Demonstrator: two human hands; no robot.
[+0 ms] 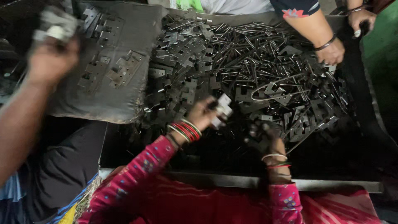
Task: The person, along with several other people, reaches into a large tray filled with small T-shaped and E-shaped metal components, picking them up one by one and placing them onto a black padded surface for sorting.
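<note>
dim workshop, shot from above. big shallow dark metal tray (232,180) with a pale front rim, filled with a heap of dark steel hinge plates and thin pins (248,70), densest toward the far side, thinner near the front rim.

left hand (203,114), pink patterned sleeve, red and gold bangles at the wrist, is raised just above the near edge of the heap. fingers closed round a small pale metal hinge piece (222,111); piece is blurred, shape detail not readable. it sits in the fingertips, clear of the pile, near tray centre.

right hand (267,137), same pink sleeve, thin bangles, is low in the dark front part of the tray, fingers curled down into loose parts. too dark to tell whether it grips anything.

left of the tray: a worn grey cushion-like pad (103,91) overlapping the tray corner, with a few flat hinge plates (124,68) lying on it. a second person's arm comes in from the left, the blurred raised hand (52,58) clenched on a pale bunched object (54,25), over the pad's far-left corner.

far right: a third person's forearm with a dark wristband, hand (331,52) resting on the heap at the tray's far edge. another hand (360,18) at the top right corner, beside a green surface (383,54).
</note>
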